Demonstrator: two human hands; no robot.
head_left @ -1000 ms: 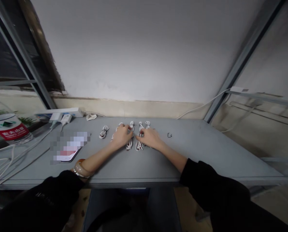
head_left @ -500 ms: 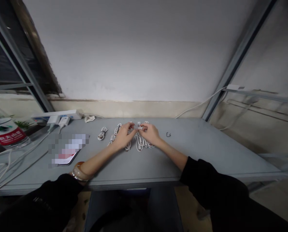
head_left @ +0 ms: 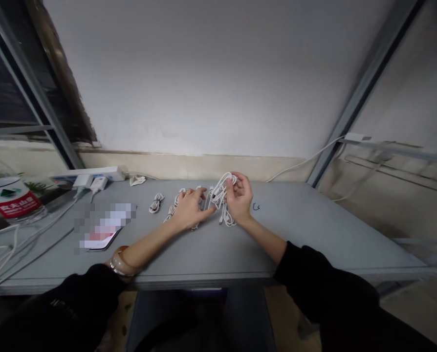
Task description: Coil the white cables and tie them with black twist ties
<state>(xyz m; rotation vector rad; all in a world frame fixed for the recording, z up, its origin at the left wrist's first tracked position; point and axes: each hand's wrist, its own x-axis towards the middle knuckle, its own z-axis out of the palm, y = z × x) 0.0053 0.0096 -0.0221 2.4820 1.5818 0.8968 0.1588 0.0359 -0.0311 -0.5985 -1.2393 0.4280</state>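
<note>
In my right hand a coiled white cable is pinched and raised above the table, its loop tilted up to the left. My left hand is open just left of it, thumb pointing toward the cable and fingers spread over other bundles. Under and around the left hand lie several coiled white cables, partly hidden by it. One tied white cable bundle rests apart on the left. Below the right hand lies another white cable bundle.
Short black ties lie right of the hands on the grey table. On the left are a phone with a blurred screen, a power strip with plugged-in chargers, a red-and-white labelled container and loose white cords.
My right hand has lifted a coiled white cable off the table, turning it upward. The fingers of my left hand have spread apart, and the hands no longer meet.
</note>
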